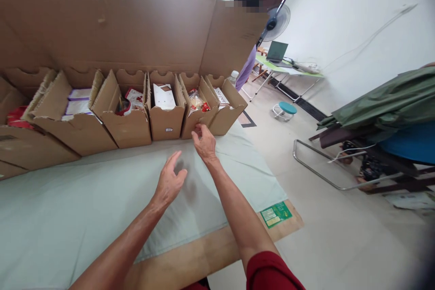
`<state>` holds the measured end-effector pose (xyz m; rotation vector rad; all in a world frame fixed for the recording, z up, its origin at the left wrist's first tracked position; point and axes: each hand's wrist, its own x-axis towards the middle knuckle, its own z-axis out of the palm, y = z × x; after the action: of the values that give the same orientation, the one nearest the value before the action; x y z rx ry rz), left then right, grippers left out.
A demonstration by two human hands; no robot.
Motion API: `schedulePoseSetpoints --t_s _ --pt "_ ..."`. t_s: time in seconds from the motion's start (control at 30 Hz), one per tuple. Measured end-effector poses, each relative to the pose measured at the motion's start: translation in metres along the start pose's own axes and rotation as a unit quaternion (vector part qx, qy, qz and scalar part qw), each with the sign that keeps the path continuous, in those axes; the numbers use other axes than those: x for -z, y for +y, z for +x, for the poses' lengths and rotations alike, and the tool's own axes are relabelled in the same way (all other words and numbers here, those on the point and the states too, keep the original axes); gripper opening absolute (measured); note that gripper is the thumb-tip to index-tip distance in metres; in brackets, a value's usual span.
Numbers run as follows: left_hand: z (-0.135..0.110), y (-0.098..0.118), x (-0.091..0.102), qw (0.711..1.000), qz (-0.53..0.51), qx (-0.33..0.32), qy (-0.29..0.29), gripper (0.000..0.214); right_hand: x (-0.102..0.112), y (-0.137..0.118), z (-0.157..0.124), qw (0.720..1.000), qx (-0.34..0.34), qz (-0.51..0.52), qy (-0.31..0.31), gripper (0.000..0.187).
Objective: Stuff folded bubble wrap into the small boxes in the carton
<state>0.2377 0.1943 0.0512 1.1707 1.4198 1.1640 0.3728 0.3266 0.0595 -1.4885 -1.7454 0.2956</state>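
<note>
A row of open cardboard bin boxes stands along the back of a table covered with a pale green cloth. My right hand reaches to the front of the box holding snack packets, its fingers curled against the lower front edge. Whether those fingers pinch anything is unclear. My left hand hovers over the cloth a little nearer to me, fingers apart and holding nothing. The neighbouring box with a white carton sits just left of my right hand.
A tall cardboard wall backs the boxes. A green label lies at the table's right corner. Beyond are a person in purple, a fan, a folding table with a laptop, a stool and a green tarp.
</note>
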Motion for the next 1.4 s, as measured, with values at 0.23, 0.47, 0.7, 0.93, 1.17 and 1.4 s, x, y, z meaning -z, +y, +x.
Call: schedulePoseSetpoints --t_s 0.23,0.47,0.7,0.93,1.17,1.4 --pt "-0.038 -0.01 0.046 0.999 0.024 0.021 -0.009 0.052 0.022 -0.011 -0.003 1.0 0.002 0.003 0.004 0.02" --pt "-0.068 -0.016 0.065 0.998 0.034 0.044 0.0 0.047 0.031 -0.088 0.016 0.992 0.1 0.0 -0.077 0.053" --pt "-0.073 -0.014 0.08 0.999 0.019 0.033 0.038 0.045 0.028 -0.134 0.029 0.986 0.049 -0.098 -0.127 0.022" --pt "-0.082 -0.019 0.091 0.991 -0.043 0.061 0.114 0.067 0.139 -0.114 -0.111 0.986 0.102 0.037 -0.127 0.015" --pt "-0.091 -0.016 0.086 0.995 -0.041 -0.009 0.092 0.079 0.232 -0.017 -0.183 0.99 -0.073 0.122 -0.011 0.066" --pt "-0.123 -0.028 0.062 1.0 -0.019 0.0 0.019 0.076 0.168 -0.009 -0.199 0.979 -0.129 0.089 -0.132 0.04"
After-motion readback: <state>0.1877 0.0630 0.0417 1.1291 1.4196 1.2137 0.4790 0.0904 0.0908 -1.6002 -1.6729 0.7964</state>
